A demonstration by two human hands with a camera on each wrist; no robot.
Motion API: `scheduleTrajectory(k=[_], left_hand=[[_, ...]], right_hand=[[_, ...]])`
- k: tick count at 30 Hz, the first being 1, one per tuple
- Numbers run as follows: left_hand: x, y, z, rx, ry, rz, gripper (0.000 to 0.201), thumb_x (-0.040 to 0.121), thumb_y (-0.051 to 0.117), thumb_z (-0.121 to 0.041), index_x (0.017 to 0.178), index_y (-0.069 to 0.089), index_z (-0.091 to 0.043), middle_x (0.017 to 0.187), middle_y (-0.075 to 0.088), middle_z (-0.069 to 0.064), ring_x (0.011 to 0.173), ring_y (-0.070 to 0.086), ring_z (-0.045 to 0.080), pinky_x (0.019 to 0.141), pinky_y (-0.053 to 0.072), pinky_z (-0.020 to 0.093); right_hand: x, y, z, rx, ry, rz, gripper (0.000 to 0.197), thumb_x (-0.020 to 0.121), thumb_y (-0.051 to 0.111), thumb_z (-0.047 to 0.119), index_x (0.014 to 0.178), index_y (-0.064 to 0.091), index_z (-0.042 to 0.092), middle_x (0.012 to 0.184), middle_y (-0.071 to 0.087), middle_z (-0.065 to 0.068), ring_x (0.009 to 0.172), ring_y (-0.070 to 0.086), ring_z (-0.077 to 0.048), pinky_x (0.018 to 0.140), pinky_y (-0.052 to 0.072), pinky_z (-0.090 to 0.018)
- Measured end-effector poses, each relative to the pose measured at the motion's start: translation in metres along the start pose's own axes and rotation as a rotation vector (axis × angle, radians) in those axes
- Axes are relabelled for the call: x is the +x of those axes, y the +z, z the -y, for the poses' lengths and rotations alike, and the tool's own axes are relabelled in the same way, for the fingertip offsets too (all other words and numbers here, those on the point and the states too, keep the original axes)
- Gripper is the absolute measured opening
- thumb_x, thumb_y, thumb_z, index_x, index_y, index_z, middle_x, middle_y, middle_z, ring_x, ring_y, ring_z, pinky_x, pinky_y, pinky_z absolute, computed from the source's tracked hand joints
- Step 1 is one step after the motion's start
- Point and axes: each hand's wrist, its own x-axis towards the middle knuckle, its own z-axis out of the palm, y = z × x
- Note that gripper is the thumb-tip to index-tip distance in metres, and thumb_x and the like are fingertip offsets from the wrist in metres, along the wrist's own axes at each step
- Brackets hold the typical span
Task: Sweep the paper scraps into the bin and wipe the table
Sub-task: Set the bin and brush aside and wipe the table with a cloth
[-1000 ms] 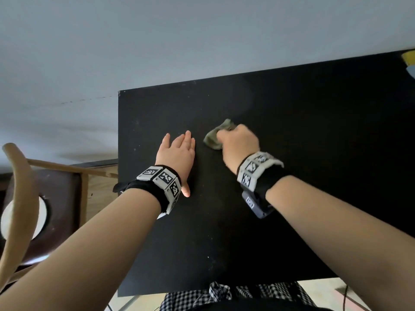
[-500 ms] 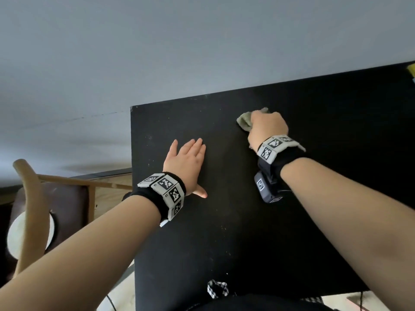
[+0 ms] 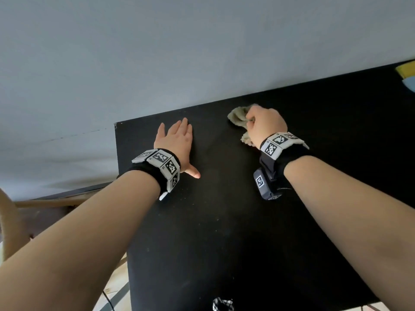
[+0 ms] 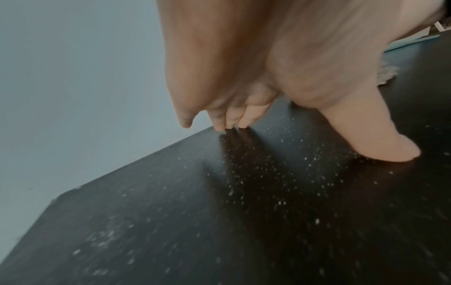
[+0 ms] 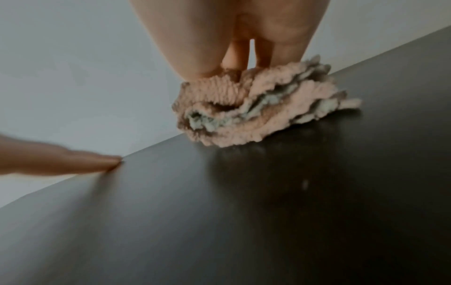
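Your right hand [image 3: 266, 124] grips the bunched cloth [image 3: 237, 118], fingers curled over it, pressing it onto the black table [image 3: 224, 232] close to the far edge; folds of cloth stick out ahead of the knuckles and beside the wrist. In the right wrist view the cloth [image 5: 256, 108] sits flattened on the tabletop under 2 visible fingers. Left of the grip, apart from it, your left hand [image 3: 177, 142] lies flat on the table, fingers straight, thumb splayed, holding nothing. Pale specks [image 4: 280, 173] dot the surface beneath that hand. Far right of the grip, a yellow and blue object [image 3: 407, 75] sits at the table's corner.
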Motion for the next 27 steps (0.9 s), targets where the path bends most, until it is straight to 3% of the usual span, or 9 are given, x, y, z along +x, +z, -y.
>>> scheduleTrajectory(k=[3,6,8,10,13,18,21,24,27], left_hand=[[0.007,-0.001,-0.003,0.034,-0.003,-0.008,0.143,0.051,0.072,-0.076,0.151,-0.001,-0.005,0.159,-0.005,0.008,0.147,-0.004,0.02,0.118,0.002,0.047],[0.007,-0.001,-0.004,0.049,-0.011,-0.002,0.144,0.05,0.073,-0.076,0.151,-0.001,-0.005,0.159,-0.004,0.009,0.147,-0.003,0.02,0.118,0.003,0.047],[0.008,-0.002,-0.004,0.056,-0.012,0.003,0.143,0.051,0.073,-0.075,0.151,-0.001,-0.006,0.159,-0.004,0.009,0.147,-0.003,0.021,0.118,0.003,0.047],[0.008,-0.002,-0.003,0.048,-0.011,0.007,0.142,0.051,0.072,-0.075,0.151,-0.001,-0.006,0.159,-0.005,0.009,0.147,-0.002,0.021,0.118,0.003,0.047],[0.007,-0.003,-0.004,0.059,-0.016,0.002,0.143,0.05,0.072,-0.076,0.151,0.0,-0.006,0.159,-0.004,0.009,0.147,0.0,0.021,0.118,0.004,0.047],[0.008,-0.003,-0.005,0.048,-0.02,-0.001,0.143,0.049,0.074,-0.075,0.151,0.002,-0.005,0.159,-0.002,0.01,0.147,0.002,0.022,0.118,0.004,0.047],[0.009,-0.003,-0.007,0.06,-0.017,0.0,0.144,0.048,0.075,-0.074,0.151,0.003,-0.004,0.159,-0.001,0.011,0.147,0.003,0.023,0.118,0.004,0.047],[0.009,-0.003,-0.006,0.054,-0.02,0.006,0.143,0.05,0.075,-0.073,0.151,0.001,-0.004,0.159,-0.003,0.011,0.147,0.0,0.022,0.118,0.003,0.046],[0.008,-0.002,-0.003,0.034,-0.013,0.014,0.141,0.052,0.074,-0.072,0.151,-0.001,-0.006,0.159,-0.004,0.009,0.147,-0.003,0.021,0.117,0.001,0.047]], right_hand=[[0.008,0.002,0.011,-0.022,0.082,-0.03,0.027,0.09,0.044,0.02,0.114,0.055,0.013,0.113,0.059,-0.016,0.106,0.057,-0.036,0.087,0.046,-0.039],[-0.002,0.013,0.04,-0.059,0.094,0.01,0.028,0.085,0.044,0.035,0.103,0.052,0.015,0.107,0.059,-0.012,0.099,0.058,-0.034,0.085,0.048,-0.041],[-0.013,0.024,0.06,0.027,-0.03,0.081,0.025,0.088,0.044,0.027,0.109,0.054,0.017,0.114,0.055,-0.014,0.098,0.057,-0.035,0.08,0.047,-0.04],[-0.02,0.026,0.066,-0.029,-0.161,0.125,0.026,0.091,0.044,0.018,0.114,0.054,0.018,0.119,0.052,-0.015,0.101,0.057,-0.036,0.078,0.047,-0.038],[-0.007,0.013,0.053,-0.031,-0.181,0.13,0.024,0.092,0.044,0.016,0.114,0.054,0.016,0.117,0.055,-0.014,0.101,0.058,-0.034,0.076,0.045,-0.035],[0.024,-0.015,0.009,-0.03,0.108,0.021,0.025,0.091,0.047,0.013,0.115,0.051,0.008,0.114,0.058,-0.021,0.106,0.055,-0.038,0.079,0.046,-0.039],[0.03,-0.016,0.024,-0.063,0.159,0.042,0.03,0.091,0.054,0.013,0.12,0.048,0.006,0.118,0.056,-0.02,0.113,0.048,-0.035,0.08,0.045,-0.039],[0.025,-0.007,0.06,-0.012,0.044,0.061,0.029,0.094,0.044,0.013,0.122,0.05,0.009,0.123,0.052,-0.02,0.114,0.05,-0.036,0.086,0.046,-0.041],[0.013,0.007,0.092,0.006,-0.148,0.115,0.029,0.093,0.04,0.014,0.12,0.051,0.012,0.124,0.051,-0.016,0.108,0.056,-0.036,0.083,0.047,-0.042]])
